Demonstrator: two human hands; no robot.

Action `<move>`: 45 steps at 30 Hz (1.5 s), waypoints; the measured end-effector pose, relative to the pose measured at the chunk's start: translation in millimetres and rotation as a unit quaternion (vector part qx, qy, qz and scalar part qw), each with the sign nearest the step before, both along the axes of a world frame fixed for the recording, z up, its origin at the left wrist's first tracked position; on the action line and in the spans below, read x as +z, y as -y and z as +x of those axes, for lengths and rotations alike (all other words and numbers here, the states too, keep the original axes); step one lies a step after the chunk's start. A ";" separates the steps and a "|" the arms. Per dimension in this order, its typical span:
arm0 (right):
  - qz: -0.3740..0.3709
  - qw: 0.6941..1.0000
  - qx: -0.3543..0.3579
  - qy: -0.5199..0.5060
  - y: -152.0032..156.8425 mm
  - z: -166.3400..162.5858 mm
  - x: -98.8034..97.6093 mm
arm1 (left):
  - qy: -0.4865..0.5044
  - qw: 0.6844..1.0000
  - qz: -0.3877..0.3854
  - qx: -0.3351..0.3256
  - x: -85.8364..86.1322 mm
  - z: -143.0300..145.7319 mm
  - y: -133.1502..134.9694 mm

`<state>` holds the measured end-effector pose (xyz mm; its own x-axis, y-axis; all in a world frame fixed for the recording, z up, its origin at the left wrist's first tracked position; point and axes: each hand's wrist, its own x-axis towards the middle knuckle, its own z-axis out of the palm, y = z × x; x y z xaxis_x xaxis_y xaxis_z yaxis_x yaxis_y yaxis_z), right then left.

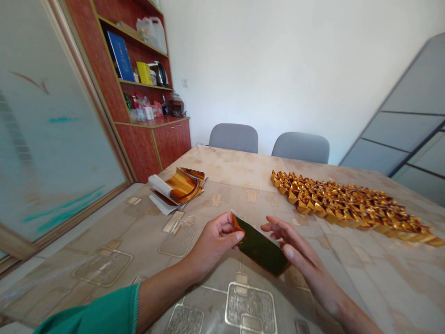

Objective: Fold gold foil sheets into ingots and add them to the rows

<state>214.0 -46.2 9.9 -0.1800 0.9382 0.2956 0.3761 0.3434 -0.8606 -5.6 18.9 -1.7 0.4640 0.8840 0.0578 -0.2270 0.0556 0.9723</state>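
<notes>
A: So the left hand [222, 232] has hold of something, right?

B: Yep, thumb and fingers pinched on the left end of a foil sheet [262, 250], held over the desk [243, 178] and slanting down to the right. The face toward us looks dark, with orangey gold at the pinched corner

A: And the right hand [299, 253]?

B: Half spread around the sheet's other end, thumb right by the edge. Can't tell if it's actually gripping, since the sheet covers some of the fingertips

A: What else is lying around?

B: Out past the left hand there's a loose stack of gold sheets [184, 183], curled over, with white paper [163, 205] poking out. Other side, beyond the right hand, rows of folded gold pieces [347, 204] packed tight, hogging a big patch of desk

A: Anything getting in the way further back?

B: Two grey chairs [233, 138] across the far side, lower parts blocked by the desk. Behind them a white wall [278, 55], and back left a reddish cabinet [135, 148] with a kettle [161, 74] and a blue folder [120, 55] sharing a shelf
</notes>
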 end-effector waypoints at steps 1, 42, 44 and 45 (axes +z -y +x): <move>-0.016 1.000 0.016 -0.018 0.0 -0.8 -0.1 | 0.001 1.000 -0.004 -0.002 0.7 0.2 0.3; 0.233 0.949 -0.185 0.100 5.5 -5.3 3.2 | -0.107 0.986 0.083 0.095 9.8 1.3 9.4; 0.248 0.944 -0.183 0.114 5.2 -6.3 2.8 | -0.075 0.993 0.038 0.082 10.4 1.3 8.5; 0.253 0.942 -0.181 0.126 4.5 -6.5 2.3 | -0.056 0.996 0.006 0.066 9.9 1.3 7.7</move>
<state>207.5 -50.7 12.2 0.0003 0.7014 0.7128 0.7188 0.4954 -0.4878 -4.4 11.2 8.1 0.3481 0.9372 0.0225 -0.1217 0.0213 0.9923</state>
